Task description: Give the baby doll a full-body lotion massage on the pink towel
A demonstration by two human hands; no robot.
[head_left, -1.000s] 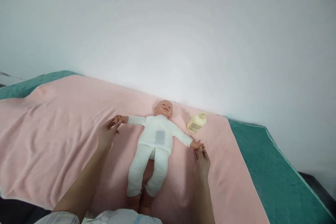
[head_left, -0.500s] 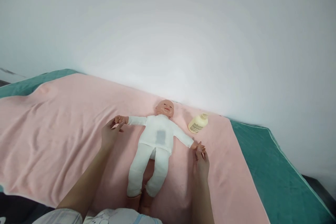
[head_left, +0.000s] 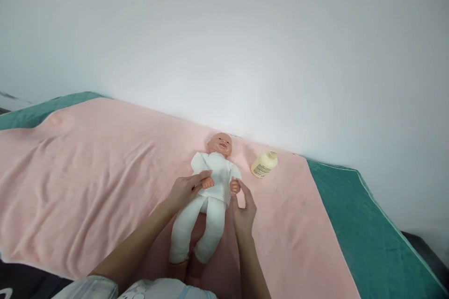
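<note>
A baby doll in a white top and white trousers lies on its back on a pink blanket, head toward the wall. Its arms are bent in over its belly. My left hand pinches the doll's hand on the left between thumb and fingers. With thumb and fingertips, my right hand holds the doll's other hand at the right side of its chest. The doll's feet lie close to my body at the bottom of the view.
A pale yellow bottle with printed text stands on the blanket, right of the doll's head. Green cloth shows beyond the blanket on both sides. A white wall rises behind.
Both my hands have moved inward, bringing the doll's arms from spread wide to folded over its front. The doll's body and the bottle have stayed in place.
</note>
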